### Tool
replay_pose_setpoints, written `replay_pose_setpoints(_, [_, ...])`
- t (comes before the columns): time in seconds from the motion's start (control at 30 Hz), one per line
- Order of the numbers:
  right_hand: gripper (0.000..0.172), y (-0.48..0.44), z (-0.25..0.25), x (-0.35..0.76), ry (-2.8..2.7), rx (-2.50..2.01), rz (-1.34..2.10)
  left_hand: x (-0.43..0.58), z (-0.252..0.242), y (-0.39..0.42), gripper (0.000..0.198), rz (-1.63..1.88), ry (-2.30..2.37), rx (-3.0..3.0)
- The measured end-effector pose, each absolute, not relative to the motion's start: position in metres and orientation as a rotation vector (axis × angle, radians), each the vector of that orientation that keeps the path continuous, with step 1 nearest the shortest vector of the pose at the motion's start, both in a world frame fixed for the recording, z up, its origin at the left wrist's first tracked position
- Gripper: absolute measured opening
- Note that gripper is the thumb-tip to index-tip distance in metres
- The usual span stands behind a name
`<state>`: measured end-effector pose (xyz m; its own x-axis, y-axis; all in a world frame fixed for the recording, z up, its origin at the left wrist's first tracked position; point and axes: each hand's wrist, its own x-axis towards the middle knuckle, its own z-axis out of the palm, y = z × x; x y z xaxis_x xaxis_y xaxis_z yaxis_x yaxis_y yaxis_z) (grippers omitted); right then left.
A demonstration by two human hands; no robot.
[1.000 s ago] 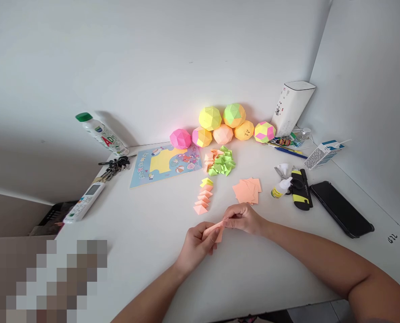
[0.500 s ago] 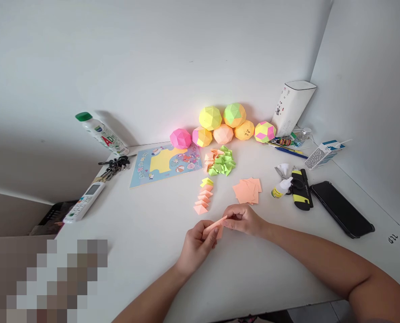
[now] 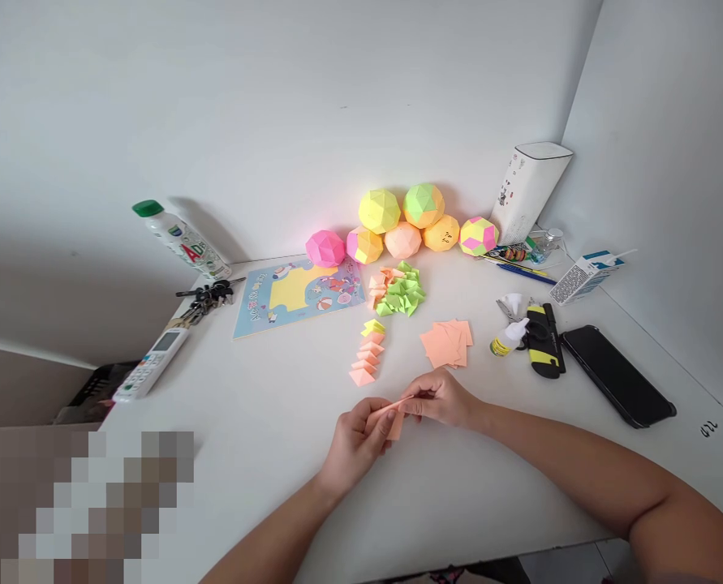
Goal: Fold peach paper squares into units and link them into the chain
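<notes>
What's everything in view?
Paper balls: seven, multicoloured, rear
Folded heap: one, green/peach, centre
Folded row: one, yellow/peach, centre
Sheets: several, peach, centre
Held paper: one, peach, front
Booklet: one, blue/yellow, left
Bottles: two, white, left and right
Keys: several, dark, left
Remote: one, white, left
Container: one, white, right
Pens: several, mixed, right
Carton: one, white, right
Tool: one, black/yellow, right
Phone: one, black, right
Table: one, white, beneath
Left hand: one, bare, front
Right hand: one, bare, front

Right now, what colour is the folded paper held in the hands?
The folded paper is plain peach-orange; it shows best in the head view.
</notes>
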<state>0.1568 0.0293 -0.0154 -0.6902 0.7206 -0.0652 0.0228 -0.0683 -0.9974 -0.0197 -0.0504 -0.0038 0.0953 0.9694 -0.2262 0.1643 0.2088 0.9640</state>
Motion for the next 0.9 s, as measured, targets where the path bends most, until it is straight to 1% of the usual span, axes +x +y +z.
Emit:
replay_pose_setpoints(0.3, [0.024,0.0319,-0.0135,0.1568,-1.610,-0.798,1.807,-0.0204,-0.0023,-0.0498,0.031,0.915,1.346,1.128])
replay_pose_setpoints(0.53, [0.025,0.0341,-0.0110,0.1586,-1.534,-0.765,1.892,-0.0209,-0.0035,-0.0488,0.032,0.945,1.329,1.063])
replay_pose_setpoints(0.67, [0.024,0.0323,-0.0075,0.1577,-1.534,-0.743,1.788,-0.0213,-0.0036,-0.0496,0.030,0.932,1.336,1.106])
replay_pose_setpoints(0.77, [0.022,0.0289,-0.0074,0.1561,-1.697,-0.745,1.683,-0.0198,-0.0041,-0.0515,0.028,0.900,1.333,1.215])
replay_pose_setpoints(0.9, [0.021,0.0263,-0.0120,0.1546,-1.830,-0.679,1.636,-0.0181,-0.0039,-0.0527,0.025,0.917,1.392,1.344])
